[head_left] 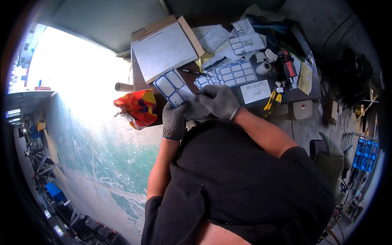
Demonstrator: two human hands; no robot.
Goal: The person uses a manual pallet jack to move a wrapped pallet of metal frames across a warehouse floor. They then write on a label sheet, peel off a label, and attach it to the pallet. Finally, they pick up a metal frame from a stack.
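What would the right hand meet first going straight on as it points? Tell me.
Probably the blue-edged label sheet in the left hand, just left of the right hand; depth there is unclear.

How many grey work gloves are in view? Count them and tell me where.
2. One is on the left hand, which holds a label sheet; the other is on the right hand, close beside it. More could be hidden under the papers.

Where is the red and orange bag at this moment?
In the head view, the bag is left of centre, at the near left corner of the desk, left of the gloved left hand.
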